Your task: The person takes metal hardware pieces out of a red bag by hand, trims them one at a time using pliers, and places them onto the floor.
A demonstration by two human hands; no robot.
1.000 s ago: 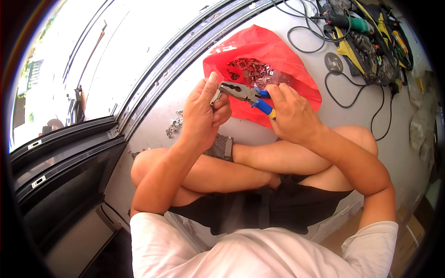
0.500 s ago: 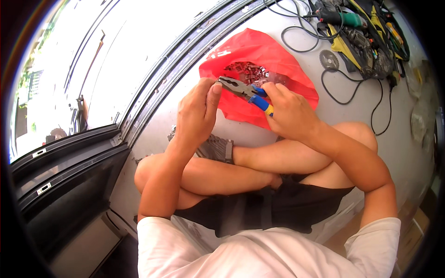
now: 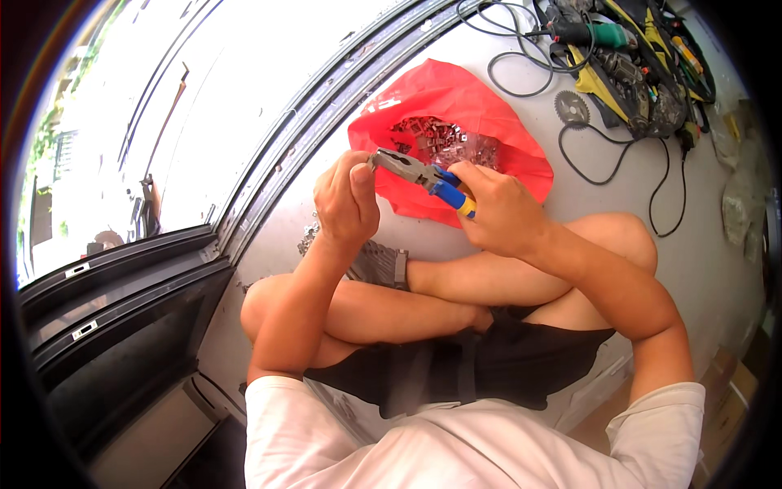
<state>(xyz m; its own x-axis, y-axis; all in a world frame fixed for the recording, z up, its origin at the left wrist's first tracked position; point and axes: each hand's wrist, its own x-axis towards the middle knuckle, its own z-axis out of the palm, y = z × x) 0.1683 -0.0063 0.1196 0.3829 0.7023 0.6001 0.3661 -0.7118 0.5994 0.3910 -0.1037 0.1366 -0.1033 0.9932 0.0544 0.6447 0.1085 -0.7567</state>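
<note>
My right hand (image 3: 497, 204) is closed on the blue-and-yellow handles of steel combination pliers (image 3: 407, 167). My left hand (image 3: 346, 200) is closed at the tip of the pliers, pinching a small metal piece (image 3: 372, 160) that is mostly hidden by fingers and jaws. Both hands are raised over my crossed legs, in front of a red bag (image 3: 509, 151) holding many small metal pieces (image 3: 436, 130). A pile of small silvery pieces (image 3: 308, 238) lies partly behind my left forearm on the grey floor.
Metal door tracks (image 3: 269, 138) run diagonally along the left. A dark tool bag (image 3: 648, 65) with a green power tool (image 3: 607, 37), looped cords and a round saw blade (image 3: 572, 107) lies back right. Plastic wrapping (image 3: 741, 204) is at the far right.
My left fingers have curled further over the small piece. Both hands and the pliers have shifted slightly, rising, then coming back down toward me.
</note>
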